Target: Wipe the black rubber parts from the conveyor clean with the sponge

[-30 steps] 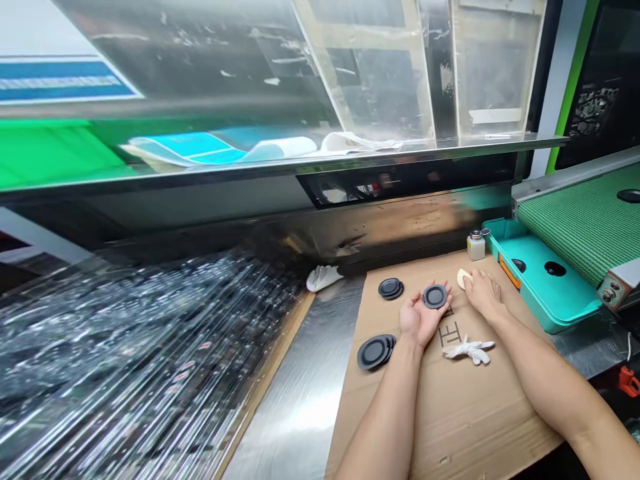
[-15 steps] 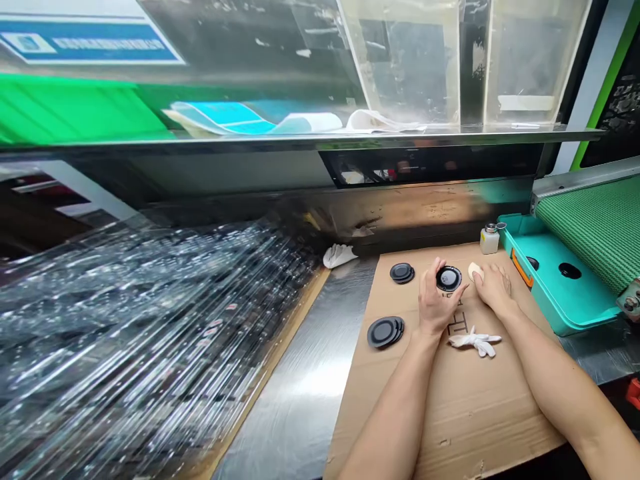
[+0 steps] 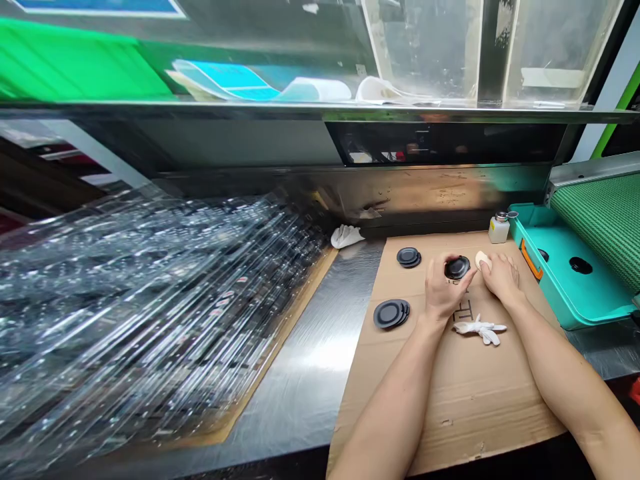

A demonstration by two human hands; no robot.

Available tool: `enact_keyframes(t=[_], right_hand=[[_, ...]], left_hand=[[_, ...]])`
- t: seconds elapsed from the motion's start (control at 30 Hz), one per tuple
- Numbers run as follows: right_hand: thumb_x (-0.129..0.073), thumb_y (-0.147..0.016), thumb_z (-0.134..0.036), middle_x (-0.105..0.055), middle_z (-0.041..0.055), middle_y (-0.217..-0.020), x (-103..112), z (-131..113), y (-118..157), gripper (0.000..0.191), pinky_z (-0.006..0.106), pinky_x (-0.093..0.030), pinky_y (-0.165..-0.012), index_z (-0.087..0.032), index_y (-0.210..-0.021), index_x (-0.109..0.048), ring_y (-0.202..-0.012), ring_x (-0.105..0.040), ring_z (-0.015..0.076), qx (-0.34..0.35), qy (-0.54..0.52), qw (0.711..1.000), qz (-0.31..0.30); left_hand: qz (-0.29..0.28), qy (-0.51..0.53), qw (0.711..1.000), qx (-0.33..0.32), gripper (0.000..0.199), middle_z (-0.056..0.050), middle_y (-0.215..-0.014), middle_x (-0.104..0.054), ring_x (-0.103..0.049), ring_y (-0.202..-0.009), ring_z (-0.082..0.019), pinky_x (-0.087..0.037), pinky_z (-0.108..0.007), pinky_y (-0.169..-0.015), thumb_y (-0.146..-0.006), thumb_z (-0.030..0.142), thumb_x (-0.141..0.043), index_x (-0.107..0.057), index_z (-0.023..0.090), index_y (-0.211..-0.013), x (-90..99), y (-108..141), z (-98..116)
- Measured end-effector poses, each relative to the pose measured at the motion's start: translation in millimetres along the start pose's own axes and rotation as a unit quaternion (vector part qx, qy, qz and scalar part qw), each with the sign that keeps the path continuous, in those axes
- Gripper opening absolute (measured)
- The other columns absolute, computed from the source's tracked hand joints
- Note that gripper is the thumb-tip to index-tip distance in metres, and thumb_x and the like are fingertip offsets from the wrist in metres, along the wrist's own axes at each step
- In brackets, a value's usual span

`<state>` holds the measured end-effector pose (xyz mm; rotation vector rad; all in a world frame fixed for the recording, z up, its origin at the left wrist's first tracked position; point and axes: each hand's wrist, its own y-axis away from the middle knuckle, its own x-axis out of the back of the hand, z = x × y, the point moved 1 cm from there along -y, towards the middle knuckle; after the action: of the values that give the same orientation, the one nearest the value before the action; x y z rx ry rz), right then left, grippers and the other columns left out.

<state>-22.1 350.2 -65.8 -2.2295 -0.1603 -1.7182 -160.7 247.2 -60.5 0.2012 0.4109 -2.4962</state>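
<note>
Between thumb and fingers, my left hand (image 3: 441,291) grips a round black part (image 3: 457,268) by its edge, above the cardboard sheet (image 3: 450,427). My right hand (image 3: 501,276) is just right of it, fingers closed on a small cream pad (image 3: 483,261). Left of my hands lie two groups of round black parts, a farther one (image 3: 409,257) and a nearer one (image 3: 391,314). A white glove (image 3: 480,329) rests on the cardboard between my forearms.
A white bottle (image 3: 499,228) stands at the cardboard's back right corner. Beside it is a turquoise tray (image 3: 575,293) with black discs, next to a green conveyor belt (image 3: 605,213). Clear plastic-wrapped material (image 3: 175,320) covers the left. Another white glove (image 3: 346,236) lies at the back.
The view has shifted, so the scene sits slightly higher and farther right. The black part in my left hand has been tilted or turned, and its pale, shiny centre now looks dark.
</note>
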Motion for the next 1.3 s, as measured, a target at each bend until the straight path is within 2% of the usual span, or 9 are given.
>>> enact_keyframes(t=[0.03,0.1,0.2,0.33,0.5,0.73,0.87,1.07,1.3], right_hand=[[-0.038,-0.101,-0.042,-0.061,0.0159,-0.124,-0.1,0.2,0.1,0.042,0.038,-0.035,-0.098,-0.016,-0.124,-0.061,-0.117,-0.050,0.0297,0.002,-0.001,1.000,0.004],[-0.039,-0.101,-0.041,-0.062,0.0157,-0.123,-0.4,0.9,0.2,0.041,0.038,-0.035,-0.098,-0.016,-0.125,-0.061,-0.117,-0.050,0.0298,0.009,-0.005,1.000,0.012],[-0.041,-0.100,-0.041,-0.063,0.0156,-0.121,-1.5,2.3,0.1,0.040,0.038,-0.036,-0.097,-0.016,-0.124,-0.062,-0.116,-0.051,0.0301,0.015,-0.006,1.000,0.014],[-0.041,-0.100,-0.040,-0.064,0.0153,-0.119,-2.6,3.4,-1.3,0.039,0.038,-0.037,-0.094,-0.016,-0.122,-0.062,-0.114,-0.052,0.0302,0.016,-0.006,1.000,0.023],[-0.043,-0.099,-0.040,-0.064,0.0155,-0.117,-4.2,2.8,-3.1,0.038,0.037,-0.038,-0.093,-0.016,-0.120,-0.063,-0.114,-0.052,0.0300,0.009,-0.014,1.000,0.017],[-0.046,-0.098,-0.039,-0.063,0.0149,-0.116,-11.2,0.8,-0.5,0.032,0.038,-0.038,-0.092,-0.016,-0.113,-0.064,-0.113,-0.051,0.0297,0.005,-0.050,0.999,0.020],[-0.046,-0.098,-0.039,-0.063,0.0158,-0.116,-16.1,-0.4,1.2,0.033,0.039,-0.038,-0.092,-0.015,-0.112,-0.064,-0.113,-0.051,0.0297,0.003,-0.071,0.997,0.025],[-0.046,-0.098,-0.038,-0.062,0.0160,-0.117,-19.4,-0.9,2.8,0.033,0.039,-0.037,-0.093,-0.015,-0.114,-0.063,-0.113,-0.050,0.0292,0.003,-0.087,0.996,0.028],[-0.045,-0.099,-0.037,-0.062,0.0170,-0.119,-16.2,-2.9,4.0,0.034,0.039,-0.037,-0.095,-0.014,-0.116,-0.063,-0.115,-0.049,0.0290,-0.002,-0.100,0.995,0.013]], left_hand=[[-0.013,-0.071,0.997,0.017,0.017,-0.012,-0.109,-0.066,-0.048,-0.130,-0.034,-0.038,-0.041,-0.108,-0.078,0.026,-0.078,-0.065,0.022,-0.088,2.8,-3.0,-5.6],[-0.023,-0.213,0.976,0.042,0.022,-0.013,-0.095,-0.065,-0.048,-0.128,-0.037,-0.036,-0.044,-0.108,-0.081,0.038,-0.074,-0.059,0.023,-0.073,8.6,-9.2,-16.1],[-0.005,-0.320,0.947,0.023,0.026,-0.017,-0.103,-0.061,-0.044,-0.131,-0.041,-0.031,-0.049,-0.110,-0.083,0.042,-0.069,-0.057,0.022,-0.072,14.2,-13.9,-22.7],[-0.026,-0.283,0.959,0.001,0.027,-0.020,-0.119,-0.056,-0.033,-0.138,-0.043,-0.018,-0.053,-0.117,-0.071,0.038,-0.081,-0.062,0.022,-0.083,13.8,-5.5,-20.1],[-0.088,-0.152,0.984,0.031,0.036,-0.017,-0.108,-0.063,-0.028,-0.142,-0.041,-0.007,-0.051,-0.122,-0.057,0.004,-0.081,-0.067,0.024,-0.083,17.3,-5.0,-13.7],[-0.027,-0.166,0.985,0.026,0.048,-0.010,-0.104,-0.066,-0.041,-0.139,-0.035,-0.016,-0.046,-0.123,-0.057,-0.007,-0.072,-0.071,0.023,-0.095,76.3,-99.7,23.8],[-0.103,-0.297,0.948,0.045,0.058,-0.010,-0.112,-0.066,-0.047,-0.135,-0.036,-0.022,-0.047,-0.122,-0.047,-0.003,-0.081,-0.071,0.022,-0.099,102.0,-144.5,21.0],[-0.228,-0.459,0.855,0.081,0.064,-0.016,-0.130,-0.066,-0.054,-0.130,-0.039,-0.030,-0.047,-0.117,-0.043,0.023,-0.092,-0.072,0.019,-0.103,106.6,-156.7,-1.0],[-0.230,-0.485,0.840,0.082,0.049,-0.013,-0.108,-0.074,-0.061,-0.119,-0.041,-0.036,-0.047,-0.113,-0.037,0.011,-0.087,-0.075,0.021,-0.084,88.2,-151.2,-0.8]])
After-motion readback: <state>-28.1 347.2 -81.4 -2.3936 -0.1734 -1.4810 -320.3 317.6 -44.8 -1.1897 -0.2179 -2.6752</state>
